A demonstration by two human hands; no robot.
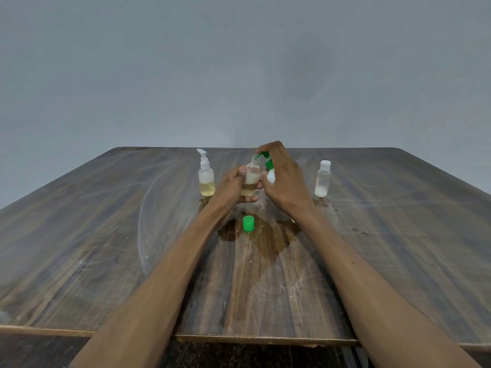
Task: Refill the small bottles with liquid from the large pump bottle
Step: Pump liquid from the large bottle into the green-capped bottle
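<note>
Through the head camera I saw my left hand (pixel 233 187) wrapped around a small clear bottle (pixel 251 179), fingers curled round its body and holding it just above the wooden table (pixel 106 235). The bottle stood nearly upright, its long axis vertical with a slight lean to the right, its open neck pointing up. It held pale yellowish liquid low down with a whiter layer above.

My right hand (pixel 285 181) gripped a white bottle with a green pump top (pixel 269 168), fingers closed round it from above. That bottle was tilted, its axis running from lower right to upper left, and the green nozzle pointed left toward the small bottle's neck, right at it; I could not tell whether they touched.

A loose green cap (pixel 248 223) stood on the table nearer me, between my forearms, on a dark wet patch (pixel 265 240). To the left of my hands a clear pump bottle with a white pump (pixel 206 176) stood upright, its nozzle pointing left, part full of yellowish liquid. Well off to the right another small bottle with a white cap (pixel 322 179) stood upright, with a little white liquid at the bottom.
</note>
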